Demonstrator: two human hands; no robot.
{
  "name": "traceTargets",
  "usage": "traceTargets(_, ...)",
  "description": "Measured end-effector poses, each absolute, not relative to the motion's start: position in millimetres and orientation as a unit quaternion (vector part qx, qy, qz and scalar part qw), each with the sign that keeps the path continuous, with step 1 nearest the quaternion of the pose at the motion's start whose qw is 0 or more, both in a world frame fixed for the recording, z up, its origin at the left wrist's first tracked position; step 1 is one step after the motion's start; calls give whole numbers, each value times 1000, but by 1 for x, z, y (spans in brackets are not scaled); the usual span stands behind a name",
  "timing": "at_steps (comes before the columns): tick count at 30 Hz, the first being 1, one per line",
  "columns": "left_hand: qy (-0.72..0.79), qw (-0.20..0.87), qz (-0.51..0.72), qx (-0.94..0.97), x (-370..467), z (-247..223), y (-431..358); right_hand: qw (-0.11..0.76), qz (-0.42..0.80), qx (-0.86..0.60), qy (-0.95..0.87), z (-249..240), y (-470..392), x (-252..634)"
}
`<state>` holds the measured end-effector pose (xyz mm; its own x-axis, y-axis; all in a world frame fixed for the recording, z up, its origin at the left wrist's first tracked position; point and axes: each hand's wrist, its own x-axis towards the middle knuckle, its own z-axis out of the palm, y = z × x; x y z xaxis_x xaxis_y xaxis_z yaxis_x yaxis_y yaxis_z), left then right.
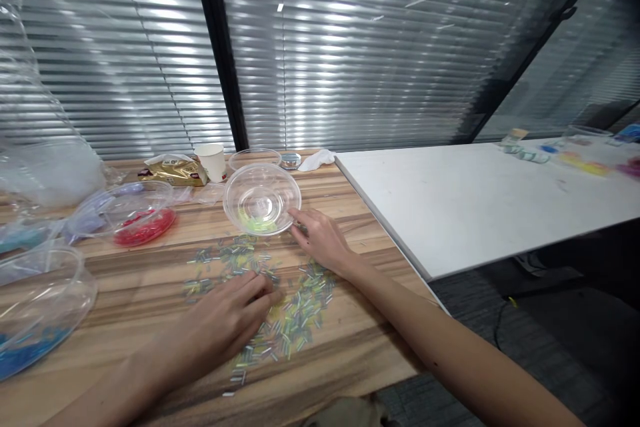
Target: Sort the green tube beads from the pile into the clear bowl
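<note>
- White paper cup (211,163), upright, just beside a gold packet (176,171)
- Crumpled white tissue (317,160), at the wooden table's (365,363) far edge
- Slatted blinds (380,47), behind
- White table (400,203), right
- Grey floor (467,327), lower right

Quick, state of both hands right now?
Left hand: fingers curled down at the small loose tubes; can't tell if any are gripped.
Right hand: fingers closed on the rim of the tilted clear bowl.

A brown wood-grained table (360,373) bears scattered yellow and grey-green tube-shaped pieces (300,307), a clear round plastic bowl (263,199), a white paper cup (212,163) and a gold shiny packet (175,171).
</note>
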<state>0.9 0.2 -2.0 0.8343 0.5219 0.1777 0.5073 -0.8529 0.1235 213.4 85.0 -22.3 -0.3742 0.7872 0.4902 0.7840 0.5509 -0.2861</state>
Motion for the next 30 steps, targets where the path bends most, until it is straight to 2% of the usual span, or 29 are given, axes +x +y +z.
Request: traceTargets(30,281,22,75,956,-3,-5,-2,280,39,-478,-831,-22,82,210)
